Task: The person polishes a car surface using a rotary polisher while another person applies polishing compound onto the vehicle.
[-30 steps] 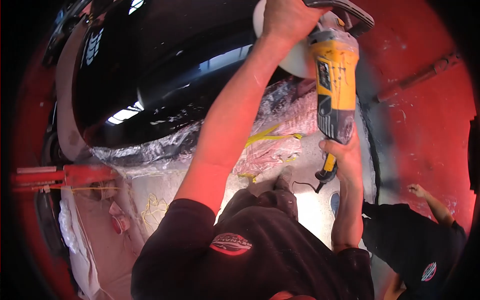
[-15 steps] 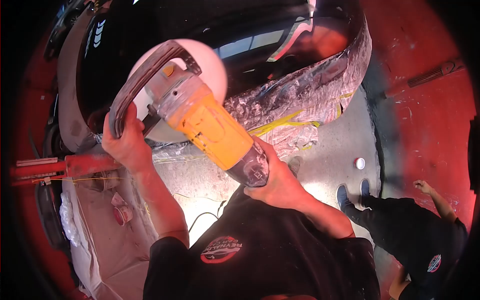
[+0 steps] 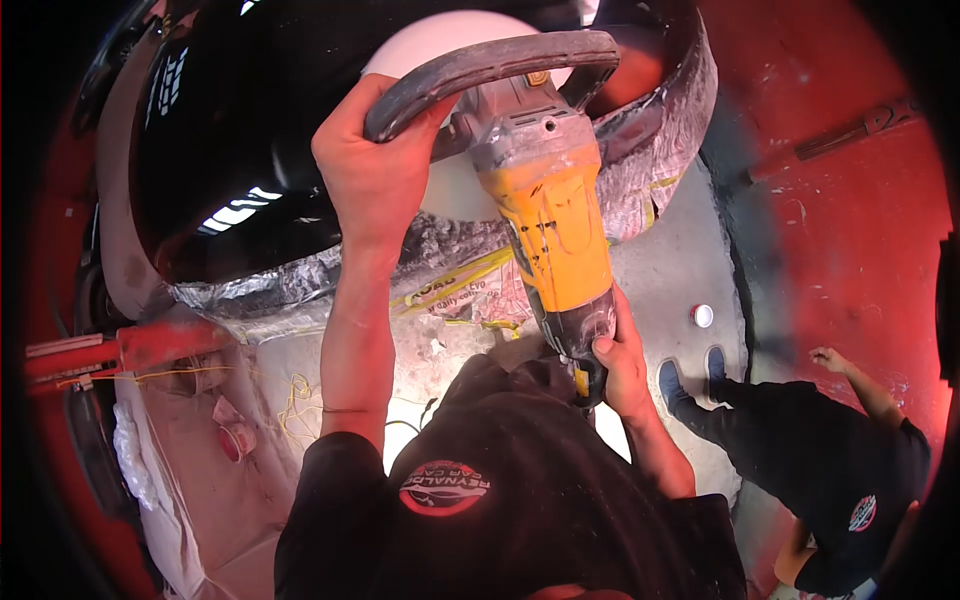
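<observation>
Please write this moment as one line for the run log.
left hand: holds handle | right hand: holds polisher near rear end | pad: at black panel, contact hidden | co-worker: standing at right

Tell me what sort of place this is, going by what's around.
Probably a car body or detailing workshop: there is a yellow power polisher with a broad white pad, glossy black bodywork, and crumpled masking film along its edge.

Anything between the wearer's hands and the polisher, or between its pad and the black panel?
Nothing visible. Left hand grips the front handle of the polisher, right hand its rear end. The white pad overlaps the black panel in view, but its underside is hidden, so contact is unclear.
</observation>
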